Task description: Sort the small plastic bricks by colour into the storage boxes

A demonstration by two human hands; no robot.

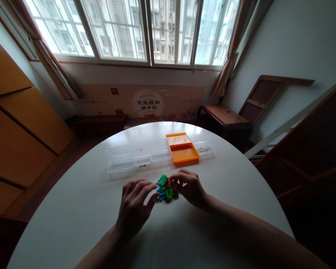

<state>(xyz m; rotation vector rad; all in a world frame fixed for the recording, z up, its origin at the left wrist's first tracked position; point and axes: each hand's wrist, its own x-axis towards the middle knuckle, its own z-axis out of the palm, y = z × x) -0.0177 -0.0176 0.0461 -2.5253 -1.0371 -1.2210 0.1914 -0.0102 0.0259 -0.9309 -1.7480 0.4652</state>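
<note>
A small model of green and blue building bricks (164, 188) rests on the round white table (72, 209) between my two hands. My left hand (134, 207) has its fingers curled, with the fingertips against the model's left side. My right hand (189, 186) is curled over the model's right side and pinches it near the top. A darker part of the model shows under my right fingers.
Beyond the model stand a row of clear plastic boxes (120, 158) with open lids, an open orange box (183, 151) and another clear box (204, 145) with small pieces in it. A wooden bench (225, 116) and a folded table stand at the right wall.
</note>
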